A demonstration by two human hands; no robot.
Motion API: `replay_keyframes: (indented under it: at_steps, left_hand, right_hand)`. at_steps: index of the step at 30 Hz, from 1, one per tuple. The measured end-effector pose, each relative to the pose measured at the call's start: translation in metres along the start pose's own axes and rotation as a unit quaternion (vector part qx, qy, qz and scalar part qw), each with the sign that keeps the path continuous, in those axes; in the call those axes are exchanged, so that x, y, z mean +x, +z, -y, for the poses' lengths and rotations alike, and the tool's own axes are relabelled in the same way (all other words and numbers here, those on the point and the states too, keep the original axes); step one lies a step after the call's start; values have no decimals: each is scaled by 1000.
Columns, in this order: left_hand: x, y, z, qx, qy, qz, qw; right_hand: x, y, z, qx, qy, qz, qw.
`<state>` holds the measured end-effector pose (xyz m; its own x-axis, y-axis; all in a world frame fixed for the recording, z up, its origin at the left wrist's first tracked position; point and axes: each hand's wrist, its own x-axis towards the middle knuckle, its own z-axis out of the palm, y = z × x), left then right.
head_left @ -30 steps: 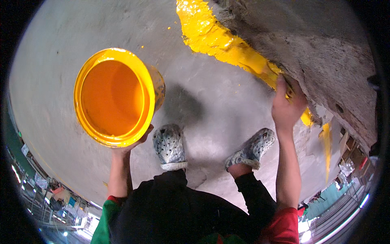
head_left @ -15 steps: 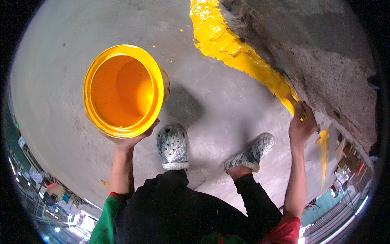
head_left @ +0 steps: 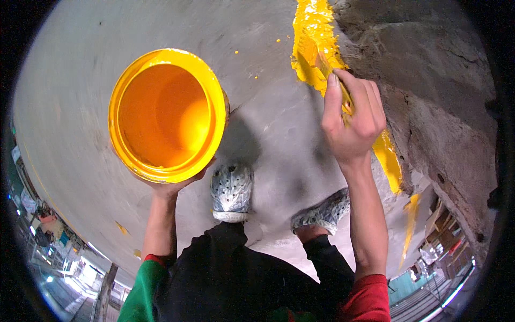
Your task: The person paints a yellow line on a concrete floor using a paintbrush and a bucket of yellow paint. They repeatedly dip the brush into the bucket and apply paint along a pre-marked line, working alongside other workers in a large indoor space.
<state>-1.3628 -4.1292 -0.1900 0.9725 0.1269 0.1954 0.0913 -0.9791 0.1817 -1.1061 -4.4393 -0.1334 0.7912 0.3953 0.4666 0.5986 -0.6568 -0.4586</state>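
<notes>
My left hand is closed around the lower side of a paint can, mostly hidden beneath it. The can is tilted so its mouth faces me, its rim coated in yellow and its inside orange-yellow. In my right hand is a paintbrush, pinched by its yellow-smeared handle. Its bristles touch the wet yellow paint band that runs over the grey floor along the base of a rough ledge. Part of the band passes behind my right hand.
A rough, dark grey concrete ledge rises on the right. My feet stand on the floor in patterned clogs. Small yellow drops lie left of the band, and a thinner yellow streak at lower right. Cluttered goods sit beyond.
My right hand has moved up and left with the brush, from the band's near end to its thick far part. The paint can stays nearly in place in my left hand.
</notes>
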Motion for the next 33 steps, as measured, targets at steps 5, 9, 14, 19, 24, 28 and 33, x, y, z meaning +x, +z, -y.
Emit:
replay_keyframes:
  at_steps: [5,9,14,19,24,28,33]
  left_hand:
    - [-14,2,9,-8,-4,2,1000]
    - [-13,1,7,10,4,37,999]
    - [-13,4,6,44,47,10,998]
    - [-17,5,12,24,49,16,998]
    - [-19,2,10,-61,-37,66,995]
    - [-15,4,4,-107,-91,105,985]
    - [-9,-10,1,-95,-93,152,979]
  right_hand:
    - [-4,-8,5,-2,-15,76,997]
    - [-4,-12,6,2,-18,66,998]
    - [1,-6,5,-10,-23,95,995]
    - [4,-8,11,5,-24,81,996]
    - [4,-15,12,-20,-15,126,992]
    - [2,-17,6,20,-28,90,995]
    - [2,-27,4,16,-28,157,987]
